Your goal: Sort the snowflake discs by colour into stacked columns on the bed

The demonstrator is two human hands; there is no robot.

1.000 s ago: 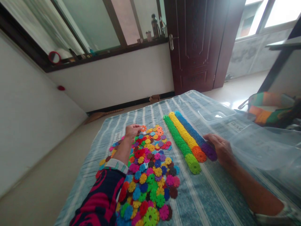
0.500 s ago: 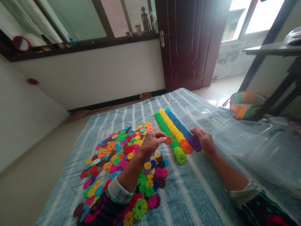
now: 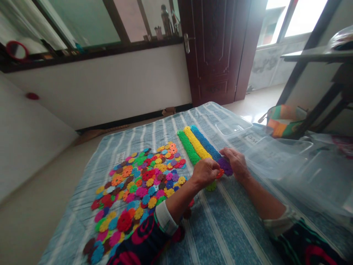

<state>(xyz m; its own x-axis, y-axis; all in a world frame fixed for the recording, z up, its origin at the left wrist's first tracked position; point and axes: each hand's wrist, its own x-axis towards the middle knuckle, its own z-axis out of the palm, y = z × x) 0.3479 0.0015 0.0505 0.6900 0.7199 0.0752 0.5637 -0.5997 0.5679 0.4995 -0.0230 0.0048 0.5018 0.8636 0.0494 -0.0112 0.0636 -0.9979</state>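
Note:
My left hand (image 3: 204, 172) is closed in a pinch on an orange snowflake disc (image 3: 220, 173), pressed at the near end of the stacked rows. The rows lie side by side on the striped blue cloth (image 3: 220, 228): a green row (image 3: 188, 146), a yellow row (image 3: 196, 142) and a blue row (image 3: 205, 142) ending in purple discs (image 3: 225, 165). My right hand (image 3: 235, 162) rests curled over the purple end of the blue row, holding it steady. A spread of loose coloured discs (image 3: 138, 182) lies to the left.
Clear plastic bins and a lid (image 3: 278, 158) sit on the cloth at the right. Beyond them stand a colourful bag (image 3: 284, 119) and a dark table frame (image 3: 317, 59). A dark wooden door (image 3: 217, 51) and a window ledge (image 3: 91, 55) are ahead.
My left hand picked an orange disc from the far side of the loose pile and carried it right to the near end of the rows. My right hand stayed on the purple end.

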